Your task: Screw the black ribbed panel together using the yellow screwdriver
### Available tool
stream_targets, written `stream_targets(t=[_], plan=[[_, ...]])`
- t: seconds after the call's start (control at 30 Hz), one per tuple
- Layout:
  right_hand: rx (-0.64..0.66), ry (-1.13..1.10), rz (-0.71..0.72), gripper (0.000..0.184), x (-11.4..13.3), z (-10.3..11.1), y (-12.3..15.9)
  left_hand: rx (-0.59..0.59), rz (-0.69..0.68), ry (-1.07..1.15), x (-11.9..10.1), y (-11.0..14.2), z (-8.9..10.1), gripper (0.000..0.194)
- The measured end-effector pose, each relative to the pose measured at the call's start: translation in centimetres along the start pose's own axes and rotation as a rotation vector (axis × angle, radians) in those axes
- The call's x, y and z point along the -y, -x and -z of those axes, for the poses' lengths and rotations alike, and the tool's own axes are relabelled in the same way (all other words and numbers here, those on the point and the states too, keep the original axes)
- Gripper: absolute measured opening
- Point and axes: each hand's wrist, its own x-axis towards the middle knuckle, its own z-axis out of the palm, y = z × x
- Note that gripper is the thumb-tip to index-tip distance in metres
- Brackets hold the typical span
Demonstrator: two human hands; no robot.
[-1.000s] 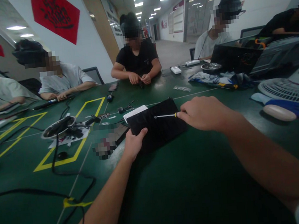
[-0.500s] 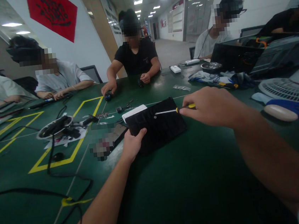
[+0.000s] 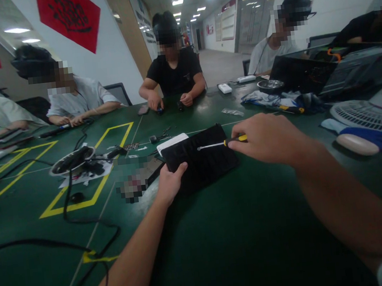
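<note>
My left hand (image 3: 169, 181) grips the left edge of a black flat panel-like thing (image 3: 210, 166), with the thumb on its top face. The panel lies tilted, and its exact kind is unclear. In my right hand (image 3: 265, 137) is a screwdriver (image 3: 213, 145) with a yellow and black handle, held between closed fingers. Its thin metal shaft points left across the panel. A small, round, shiny spot shows at the tip; whether it is a screw I cannot tell. Behind the panel's upper left edge lies a white flat piece (image 3: 173, 143). A partly blurred flat device (image 3: 151, 167) rests left of my left hand.
Left stands a white dish (image 3: 57, 168) of dark parts, near black cables (image 3: 93, 224) and yellow tape lines (image 3: 91, 202). Rightward lie a white mouse-like object (image 3: 357, 144), a fan (image 3: 369, 117), gloves (image 3: 268, 100) and a metal bowl (image 3: 270, 84). Several people sit around the green table (image 3: 256, 241).
The screwdriver's handle has shifted slightly, its tip staying near the same spot. Across the table, a person's hand has moved right with a small dark object, uncovering a small blurred item.
</note>
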Motion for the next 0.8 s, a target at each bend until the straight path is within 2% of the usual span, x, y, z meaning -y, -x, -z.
stream_targets(t=[0.6,0.8], plan=[[0.025,-0.008,-0.009,0.035,0.56,-0.46,-0.36,0.029,-0.004,-0.008,-0.19,0.06,0.03,0.054],[-0.067,-0.009,0.005,0.026,0.72,-0.77,-0.07,0.011,-0.007,-0.028,0.16,-0.15,-0.02,0.053]])
